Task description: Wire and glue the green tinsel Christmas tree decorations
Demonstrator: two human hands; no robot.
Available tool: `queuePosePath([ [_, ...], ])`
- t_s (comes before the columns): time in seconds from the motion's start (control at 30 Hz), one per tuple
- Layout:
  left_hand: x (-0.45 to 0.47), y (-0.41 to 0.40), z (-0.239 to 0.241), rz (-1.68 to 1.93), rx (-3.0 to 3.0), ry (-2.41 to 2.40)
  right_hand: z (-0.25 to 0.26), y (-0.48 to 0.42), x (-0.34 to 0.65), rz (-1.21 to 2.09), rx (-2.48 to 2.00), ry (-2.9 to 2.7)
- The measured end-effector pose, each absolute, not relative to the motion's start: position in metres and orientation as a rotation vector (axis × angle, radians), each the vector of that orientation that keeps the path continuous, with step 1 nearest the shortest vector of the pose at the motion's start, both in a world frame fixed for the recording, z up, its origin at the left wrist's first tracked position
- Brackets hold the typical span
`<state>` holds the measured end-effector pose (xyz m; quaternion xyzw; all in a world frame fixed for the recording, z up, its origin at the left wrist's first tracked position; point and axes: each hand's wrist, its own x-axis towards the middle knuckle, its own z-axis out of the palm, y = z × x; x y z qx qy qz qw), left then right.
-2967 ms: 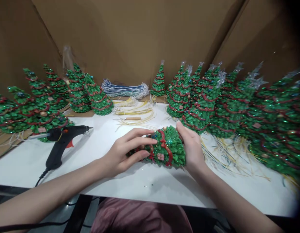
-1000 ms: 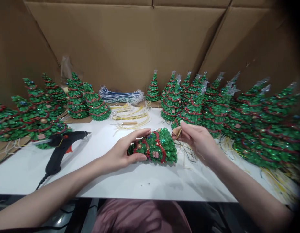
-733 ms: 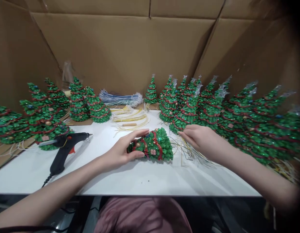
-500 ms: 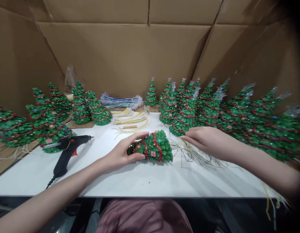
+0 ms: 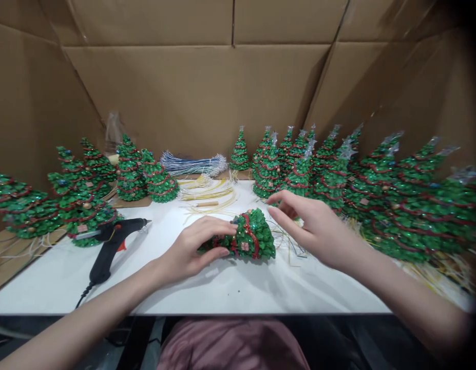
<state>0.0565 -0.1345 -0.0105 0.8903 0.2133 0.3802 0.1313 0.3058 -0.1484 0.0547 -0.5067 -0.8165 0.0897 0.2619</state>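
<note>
A small green Christmas tree ornament [image 5: 258, 234] with red garland lies on its side on the white table [image 5: 184, 295]. Its wide base points right and its narrow top is under my left hand [image 5: 197, 244], which is closed around it with thumb in front and fingers behind. My right hand [image 5: 305, 221] hovers just right of the base, thumb and fingers apart, with nothing visible between them. Below its fingertips, thin loose wires [image 5: 293, 246] trail from the base side of the tree; part of them is hidden behind the hand.
A black glue gun [image 5: 107, 246] lies to the left by several upright trees [image 5: 132, 169] without stars. Star-topped trees [image 5: 334, 169] crowd the right side. Behind the lying tree are yellow wires [image 5: 210, 191], a wooden-handled tool [image 5: 207, 204] and a blue-white wire bundle [image 5: 193, 163]. Cardboard walls [image 5: 191, 92] enclose the table.
My right hand has moved left towards the lying tree and its fingers have parted from a pinch by the wires. My left hand stays on the tree, its fingers slightly further over it.
</note>
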Motion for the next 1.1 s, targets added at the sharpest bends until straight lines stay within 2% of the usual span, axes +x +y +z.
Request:
queuePosePath([
  [0.27, 0.054, -0.137, -0.011, 1.004, 2.509, 0.600, 0.008, -0.126, 0.276, 0.441, -1.138, -1.786],
  [0.5, 0.053, -0.136, -0.013, 0.939, 2.475, 0.609, 0.001, -0.107, 0.266, 0.739, -1.039, -1.845],
  [1.1, 0.049, -0.132, -0.014, 1.002, 2.307, 0.624, 0.006, -0.109, 0.268, 0.786, -1.058, -1.861],
])
